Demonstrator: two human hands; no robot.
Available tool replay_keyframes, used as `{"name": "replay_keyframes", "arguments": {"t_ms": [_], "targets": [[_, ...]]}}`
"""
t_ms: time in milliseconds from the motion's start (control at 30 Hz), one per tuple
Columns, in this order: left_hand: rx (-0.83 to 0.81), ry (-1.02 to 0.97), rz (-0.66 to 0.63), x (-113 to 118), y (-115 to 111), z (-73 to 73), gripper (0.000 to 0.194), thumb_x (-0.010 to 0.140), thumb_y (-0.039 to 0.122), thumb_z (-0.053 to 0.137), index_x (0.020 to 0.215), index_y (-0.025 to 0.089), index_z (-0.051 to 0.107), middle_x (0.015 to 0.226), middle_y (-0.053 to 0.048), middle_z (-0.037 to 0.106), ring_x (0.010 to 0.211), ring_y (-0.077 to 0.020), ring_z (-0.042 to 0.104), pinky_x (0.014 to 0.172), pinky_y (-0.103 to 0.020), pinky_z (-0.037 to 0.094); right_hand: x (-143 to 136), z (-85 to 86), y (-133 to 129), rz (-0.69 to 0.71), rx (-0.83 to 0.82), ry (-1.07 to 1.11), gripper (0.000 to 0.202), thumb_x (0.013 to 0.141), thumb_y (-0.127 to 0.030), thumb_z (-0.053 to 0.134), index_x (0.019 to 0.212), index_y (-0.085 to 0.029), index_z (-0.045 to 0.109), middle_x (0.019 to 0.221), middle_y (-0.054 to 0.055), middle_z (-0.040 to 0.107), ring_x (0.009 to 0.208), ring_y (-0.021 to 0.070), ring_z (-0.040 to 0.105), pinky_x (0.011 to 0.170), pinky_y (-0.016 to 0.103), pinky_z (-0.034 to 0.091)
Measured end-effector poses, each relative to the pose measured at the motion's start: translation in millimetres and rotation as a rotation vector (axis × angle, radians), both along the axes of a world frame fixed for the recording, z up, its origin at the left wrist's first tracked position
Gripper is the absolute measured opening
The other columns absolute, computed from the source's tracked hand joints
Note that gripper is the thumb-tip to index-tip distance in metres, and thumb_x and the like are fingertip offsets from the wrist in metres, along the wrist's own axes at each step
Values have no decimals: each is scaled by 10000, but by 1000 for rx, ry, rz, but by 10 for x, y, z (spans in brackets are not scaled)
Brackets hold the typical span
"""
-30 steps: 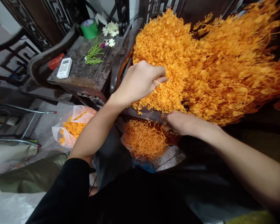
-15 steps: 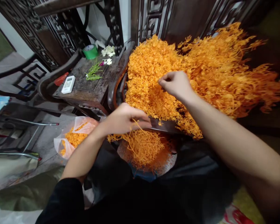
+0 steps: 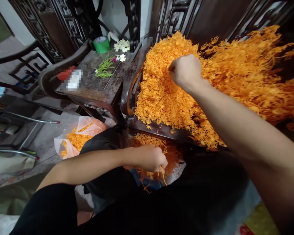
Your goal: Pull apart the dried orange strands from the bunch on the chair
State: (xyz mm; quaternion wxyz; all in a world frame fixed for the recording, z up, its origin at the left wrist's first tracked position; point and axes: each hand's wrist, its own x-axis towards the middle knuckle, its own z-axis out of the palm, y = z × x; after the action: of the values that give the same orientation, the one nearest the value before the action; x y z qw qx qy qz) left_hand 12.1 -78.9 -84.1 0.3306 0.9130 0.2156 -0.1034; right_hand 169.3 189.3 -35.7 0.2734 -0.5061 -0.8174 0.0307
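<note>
Orange stringy pieces form a large heap (image 3: 161, 88) on the dark wooden seat (image 3: 166, 132). Over the upper part of this heap is my right hand (image 3: 187, 70), its fingers curled; whatever they hold is hidden. My left hand (image 3: 153, 159) is closed on thin orange strands (image 3: 163, 174) above a round container (image 3: 177, 172) below the seat edge. More orange strands (image 3: 147, 140) lie in that container, partly covered by my left hand and forearm. A longer, looser orange bunch (image 3: 254, 71) spreads out to the right of the heap.
On the small wooden table (image 3: 88, 86) at the left are green tape (image 3: 101, 44), white flowers (image 3: 122, 45), green stems (image 3: 105, 68) and a blurred white object (image 3: 74, 80). A plastic bag (image 3: 84, 125) with orange pieces stands on the floor. Metal legs (image 3: 29, 120) are further left.
My left hand has moved down and right, from the seat edge to over the container, and closed on strands. My right hand has risen a little over the heap. The view has shifted.
</note>
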Motion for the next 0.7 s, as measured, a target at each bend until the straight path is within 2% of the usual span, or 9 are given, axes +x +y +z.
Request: {"name": "replay_keyframes", "arguments": {"t_ms": [67,100,133,233,300,367,433,533,700], "targets": [[-9,35,-33,30,-45,12,191,926,280,617,898,227,798,888,-49,802,815,-206,701,555,-300,392,-58,-54,-330,-97,147,-110,346,1009,-282,526,1268,-117,686,1289,219,640,1257,372,545,1003,548,471],[-17,62,-52,46,-66,26,189,920,274,614,901,233,798,891,-47,801,805,-204,697,539,-296,380,-103,-144,-529,-62,233,-151,440,1028,-338,502,1402,-128,598,1441,229,542,1322,382,490,1031,569,447],[-22,99,-72,64,-87,41,187,914,275,616,909,239,799,893,-47,799,788,-203,693,522,-292,369,-153,-276,-736,25,256,-197,510,1012,-395,536,1436,-111,558,1498,245,488,1351,400,468,1060,607,411],[-25,211,-129,115,-139,77,197,908,288,620,966,244,803,900,-65,794,723,-210,679,469,-292,332,-294,-850,-1277,563,207,-447,770,943,-676,547,1519,-170,483,1660,223,314,1508,441,295,1197,725,125],[-15,229,-148,141,-165,84,224,911,276,606,1009,230,803,908,-81,791,705,-218,677,449,-300,317,-366,-1239,-1453,647,169,-528,861,921,-745,513,1591,-217,398,1717,195,203,1553,457,195,1191,749,57],[-1,197,-153,155,-180,80,232,907,258,601,1005,210,805,899,-94,789,696,-222,678,441,-303,316,-428,-1517,-1448,611,133,-545,831,965,-701,462,1613,-190,366,1725,194,177,1550,452,201,1196,690,142],[-3,169,-156,160,-178,69,213,885,233,615,965,199,809,875,-96,787,683,-220,675,435,-299,322,-495,-1653,-1323,566,110,-559,736,1022,-610,405,1595,-149,396,1695,212,261,1487,433,313,1140,599,283],[-72,125,-163,157,-142,51,182,851,206,636,911,208,808,860,-78,790,691,-208,670,430,-283,330,-604,-1688,-1089,558,130,-596,585,1064,-523,350,1448,-135,559,1556,228,466,1279,378,480,980,499,381],[-127,92,-152,126,-75,41,187,867,224,640,937,206,812,872,-70,792,707,-191,658,460,-277,344,-710,-1684,-864,609,170,-609,393,1086,-353,366,1121,-142,696,1186,182,655,1047,286,529,821,394,361]]}}
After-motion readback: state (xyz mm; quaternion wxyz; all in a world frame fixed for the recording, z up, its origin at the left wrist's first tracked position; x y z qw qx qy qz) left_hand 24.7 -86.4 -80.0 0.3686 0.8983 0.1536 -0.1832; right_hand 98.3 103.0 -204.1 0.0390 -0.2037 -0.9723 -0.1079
